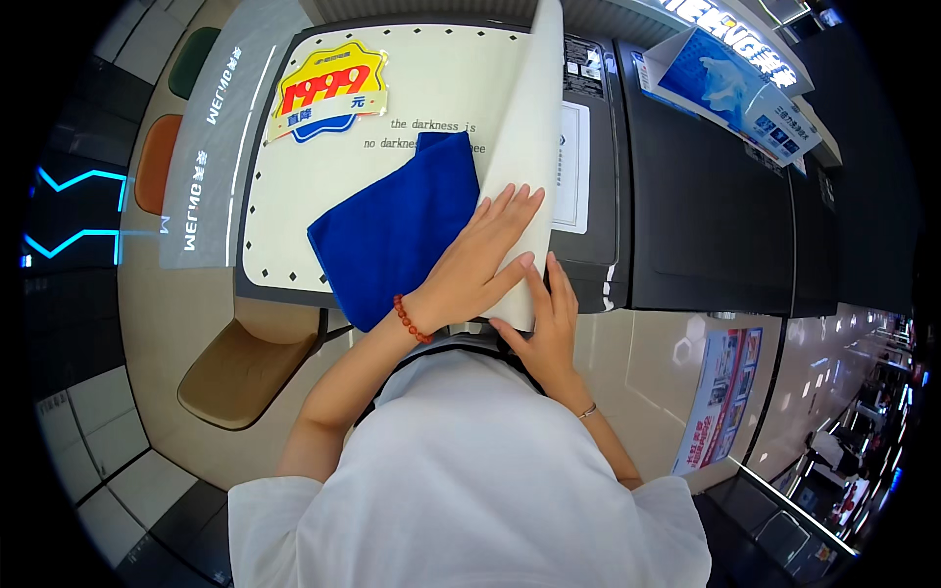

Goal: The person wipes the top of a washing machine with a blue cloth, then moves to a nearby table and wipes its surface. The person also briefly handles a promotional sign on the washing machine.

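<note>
A cream mat (323, 169) with black diamond marks and printed words lies on a dark grey appliance top (592, 268). Its right part is folded back over itself in a tall flap (535, 125). My left hand (478, 257) is flat on this flap, fingers together and pointing away from me. At the flap's near end is my right hand (544, 323), its thumb and fingers spread against the edge. A folded blue cloth (397, 228) lies on the mat, partly under my left forearm. A yellow price sign (331, 88) stands at the mat's far left.
To the right is another dark appliance (709, 213) with a blue display card (735, 95) on it. A brown chair (250, 375) stands at front left. Orange (158, 163) and green (193, 62) seats are beyond a translucent panel (213, 147). A poster (719, 400) is at right.
</note>
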